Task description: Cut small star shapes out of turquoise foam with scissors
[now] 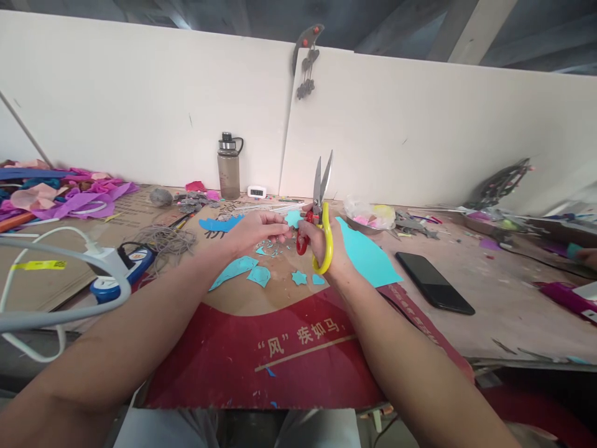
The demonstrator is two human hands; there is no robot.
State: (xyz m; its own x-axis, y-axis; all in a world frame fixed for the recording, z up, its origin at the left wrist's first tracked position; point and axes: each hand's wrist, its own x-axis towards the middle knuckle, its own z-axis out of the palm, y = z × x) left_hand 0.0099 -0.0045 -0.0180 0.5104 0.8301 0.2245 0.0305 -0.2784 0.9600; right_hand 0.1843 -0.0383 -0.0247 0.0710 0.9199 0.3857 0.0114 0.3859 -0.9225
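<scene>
My left hand (265,231) pinches the edge of a small light-blue star-shaped piece (293,218), which looks like felt or foam. Around the handles of a pair of scissors (325,230), one loop yellow and one red, my right hand (316,239) is closed. The scissor blades point up and stand apart, away from the blue piece. Fingers of my right hand are close to the piece; whether they touch it I cannot tell. Below lie another blue star (299,277), a blue polygon-shaped piece (259,275), a curved blue offcut (234,271) and thin trimmings.
A red and tan cardboard sheet (298,373) covers the table's front. To the right are a large blue sheet (368,252) and a phone (433,281). A bottle (229,168) and a small clock (257,191) stand behind. At left sit a power strip (122,274) and coloured scraps (69,193).
</scene>
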